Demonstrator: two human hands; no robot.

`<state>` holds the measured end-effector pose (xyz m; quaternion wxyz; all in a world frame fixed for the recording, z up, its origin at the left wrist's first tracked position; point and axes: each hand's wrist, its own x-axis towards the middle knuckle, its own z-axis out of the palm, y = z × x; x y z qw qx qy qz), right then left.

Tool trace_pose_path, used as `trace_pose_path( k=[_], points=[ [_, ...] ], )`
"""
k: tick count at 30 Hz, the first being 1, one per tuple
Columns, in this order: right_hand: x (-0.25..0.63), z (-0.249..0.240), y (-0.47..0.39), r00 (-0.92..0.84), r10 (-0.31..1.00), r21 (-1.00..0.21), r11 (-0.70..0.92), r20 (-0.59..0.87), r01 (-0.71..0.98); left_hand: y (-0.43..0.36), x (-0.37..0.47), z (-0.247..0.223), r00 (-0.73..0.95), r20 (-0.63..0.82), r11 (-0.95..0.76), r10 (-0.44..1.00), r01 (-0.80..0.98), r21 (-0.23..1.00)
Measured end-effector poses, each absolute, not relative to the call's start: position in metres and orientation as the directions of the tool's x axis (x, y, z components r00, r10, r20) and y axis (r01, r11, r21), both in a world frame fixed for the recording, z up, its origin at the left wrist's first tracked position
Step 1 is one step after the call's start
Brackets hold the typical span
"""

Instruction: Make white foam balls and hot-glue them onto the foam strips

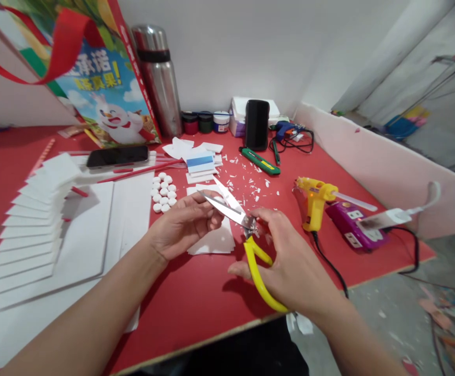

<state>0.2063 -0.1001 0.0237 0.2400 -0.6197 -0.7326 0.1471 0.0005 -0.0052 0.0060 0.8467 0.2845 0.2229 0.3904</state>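
Observation:
My right hand (290, 256) grips a pair of scissors (256, 261) with yellow handles, its metal blades spread and pointing away to the left. Close to those blades, my left hand (186, 219) has its fingers curled and pinched around a small white piece (219, 199); the blades partly hide it, so its shape is unclear. Beneath both hands lies a stack of white paper (211, 240) on the red table. Left of the stack sits a cluster of white round discs (164, 193). White scraps (256, 190) are scattered beyond the scissors.
A fanned row of white boards (31, 230) covers the left side. Behind stand a printed bag (113, 99), a steel flask (160, 89), paint jars (206, 123) and a black phone (256, 125). A green cutter (260, 161), yellow glue gun (315, 201) and purple power strip (356, 227) lie right.

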Motion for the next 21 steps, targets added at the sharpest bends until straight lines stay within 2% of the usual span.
trace_pose_path(
  k=[4, 10, 14, 21],
  points=[
    [0.2021, 0.0229, -0.1002, -0.13, 0.974, -0.501, 0.209, 0.187, 0.84, -0.0048, 0.001, 0.0064, 0.576, -0.181, 0.543, 0.797, -0.553, 0.632],
    [0.1977, 0.0229, -0.0997, -0.087, 0.983, -0.541, 0.161, 0.16, 0.825, -0.0038, 0.0009, 0.004, 0.571, -0.13, 0.502, 0.811, -0.563, 0.657],
    [0.1975, 0.0225, -0.0996, -0.078, 0.985, -0.517, 0.148, 0.155, 0.843, -0.0038, 0.0005, 0.0025, 0.577, -0.106, 0.491, 0.81, -0.568, 0.66],
    [0.1976, 0.0244, -0.1017, -0.086, 0.985, -0.534, 0.152, 0.147, 0.832, -0.0029, -0.0006, 0.0018, 0.59, -0.115, 0.51, 0.799, -0.563, 0.65]
  ],
)
